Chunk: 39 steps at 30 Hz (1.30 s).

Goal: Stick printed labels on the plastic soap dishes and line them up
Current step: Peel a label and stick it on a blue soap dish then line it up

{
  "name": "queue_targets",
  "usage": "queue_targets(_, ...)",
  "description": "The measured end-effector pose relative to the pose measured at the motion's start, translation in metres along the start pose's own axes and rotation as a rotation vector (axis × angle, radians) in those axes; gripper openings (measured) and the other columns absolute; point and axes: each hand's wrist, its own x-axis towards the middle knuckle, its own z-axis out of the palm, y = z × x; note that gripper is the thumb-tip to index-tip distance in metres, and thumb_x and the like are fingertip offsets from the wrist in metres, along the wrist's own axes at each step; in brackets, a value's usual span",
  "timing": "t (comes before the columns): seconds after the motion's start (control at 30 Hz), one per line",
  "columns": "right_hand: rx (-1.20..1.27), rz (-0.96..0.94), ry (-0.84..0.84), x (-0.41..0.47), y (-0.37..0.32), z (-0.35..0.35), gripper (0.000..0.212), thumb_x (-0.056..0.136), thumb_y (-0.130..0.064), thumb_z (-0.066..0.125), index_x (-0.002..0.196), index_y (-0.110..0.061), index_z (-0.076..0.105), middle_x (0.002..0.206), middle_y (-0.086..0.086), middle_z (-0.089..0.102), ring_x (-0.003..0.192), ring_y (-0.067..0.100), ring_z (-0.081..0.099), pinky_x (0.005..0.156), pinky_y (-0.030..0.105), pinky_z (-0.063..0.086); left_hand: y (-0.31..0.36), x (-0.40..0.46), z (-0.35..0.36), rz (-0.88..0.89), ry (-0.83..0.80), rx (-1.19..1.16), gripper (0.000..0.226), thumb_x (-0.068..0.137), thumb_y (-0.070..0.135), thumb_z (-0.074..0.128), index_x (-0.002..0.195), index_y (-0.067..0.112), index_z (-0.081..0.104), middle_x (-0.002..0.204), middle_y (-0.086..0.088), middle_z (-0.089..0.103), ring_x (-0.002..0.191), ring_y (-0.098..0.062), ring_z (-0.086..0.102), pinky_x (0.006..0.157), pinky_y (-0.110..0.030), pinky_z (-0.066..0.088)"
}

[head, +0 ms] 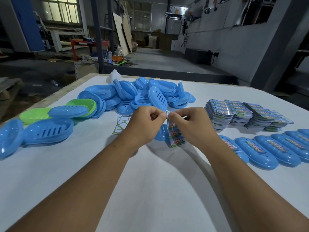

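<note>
Both hands were raised over the white bench (150, 190), close together. The left hand (143, 124) and the right hand (189, 124) each pinched the top edge of one printed label (174, 136), which hung down between them. One blue soap dish (160, 134) lay on the bench just behind the label, partly hidden. At right, at least five labelled dishes (260, 153) stood in a row, near four stacks of labels (247, 116). Two green dishes (33, 115) showed among a heap of blue dishes (147, 94) too jumbled to count.
</note>
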Motion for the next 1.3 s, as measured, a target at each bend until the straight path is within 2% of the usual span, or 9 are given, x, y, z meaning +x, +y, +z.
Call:
queue_targets(0.2,-0.013,0.062,0.033,0.005,0.004,-0.003,0.029,0.093,-0.033,0.063,0.074,-0.015,0.076,0.069,-0.007,0.07,0.053,0.001,0.05,0.049,0.019,0.041,-0.002,0.001,-0.005,-0.025,0.127,0.227,0.02,0.089,0.028,0.061,0.071,0.02,0.063,0.058,0.012,0.061,0.055,-0.001,0.052,0.052,-0.021,0.041)
queue_targets(0.33,-0.026,0.091,0.053,0.007,0.005,-0.006,0.033,0.09,-0.032,0.063,0.083,-0.001,0.071,0.087,0.018,0.068,0.057,0.018,0.047,0.057,0.033,0.044,0.001,0.001,-0.009,-0.036,0.179,0.404,0.024,0.095,0.027,0.048,0.073,0.016,0.05,0.071,0.0,0.061,0.071,-0.02,0.057,0.063,-0.037,0.047)
queue_targets(0.4,-0.018,0.107,0.053,0.008,0.006,-0.007,0.034,0.089,-0.031,0.063,0.083,0.002,0.069,0.081,0.022,0.064,0.057,0.013,0.043,0.058,0.03,0.039,0.001,0.002,-0.011,-0.073,0.184,0.476,0.025,0.097,0.027,0.042,0.074,0.016,0.044,0.078,-0.003,0.06,0.079,-0.028,0.057,0.067,-0.04,0.047)
queue_targets(0.53,-0.003,0.138,0.042,0.009,0.009,-0.009,0.038,0.086,-0.029,0.064,0.081,0.008,0.064,0.062,0.005,0.043,0.057,0.013,0.033,0.06,0.028,0.032,0.0,0.005,-0.018,-0.159,0.135,0.608,0.028,0.101,0.029,0.033,0.076,0.018,0.037,0.088,-0.004,0.055,0.084,-0.027,0.052,0.069,-0.036,0.036)
queue_targets(0.63,-0.003,0.145,0.051,0.009,0.01,-0.009,0.038,0.085,-0.03,0.064,0.085,0.008,0.065,0.065,0.01,0.047,0.061,0.013,0.037,0.062,0.029,0.034,0.0,0.007,-0.027,-0.202,0.121,0.674,0.025,0.101,0.026,0.032,0.079,0.015,0.038,0.096,-0.009,0.053,0.088,-0.029,0.045,0.075,-0.039,0.037)
queue_targets(0.73,0.0,0.157,0.059,0.009,0.01,-0.009,0.038,0.084,-0.032,0.064,0.087,0.006,0.067,0.079,0.027,0.057,0.063,0.013,0.04,0.062,0.029,0.036,0.0,0.008,-0.039,-0.26,0.071,0.876,0.029,0.101,0.029,0.032,0.107,0.01,0.052,0.118,-0.016,0.057,0.106,-0.034,0.05,0.091,-0.045,0.041)
queue_targets(0.93,-0.045,0.138,0.05,0.005,0.009,-0.003,0.037,0.08,-0.039,0.064,0.08,-0.002,0.068,0.062,0.011,0.056,0.056,0.01,0.041,0.059,0.028,0.038,-0.009,0.002,-0.058,-0.344,0.011,1.263,0.035,0.097,0.033,0.043,0.123,0.016,0.058,0.129,-0.011,0.056,0.122,-0.032,0.049,0.094,-0.041,0.041)
queue_targets(1.1,-0.132,0.083,0.059,0.002,0.005,-0.001,0.031,0.081,-0.032,0.063,0.071,-0.002,0.066,0.07,0.016,0.062,0.055,0.011,0.04,0.054,0.027,0.037,0.002,0.001,-0.043,-0.197,0.154,0.826,0.018,0.092,0.036,0.057,0.09,0.022,0.068,0.099,-0.002,0.068,0.101,-0.026,0.06,0.084,-0.036,0.048)
queue_targets(1.3,-0.095,0.035,0.042,-0.003,-0.001,0.001,0.028,0.078,-0.03,0.065,0.065,-0.005,0.065,0.062,0.011,0.064,0.052,0.014,0.045,0.057,0.035,0.047,0.017,-0.01,-0.015,-0.176,-0.006,0.083,0.022,0.086,0.039,0.072,0.075,0.021,0.076,0.056,0.007,0.061,0.053,-0.004,0.052,0.057,-0.022,0.043)
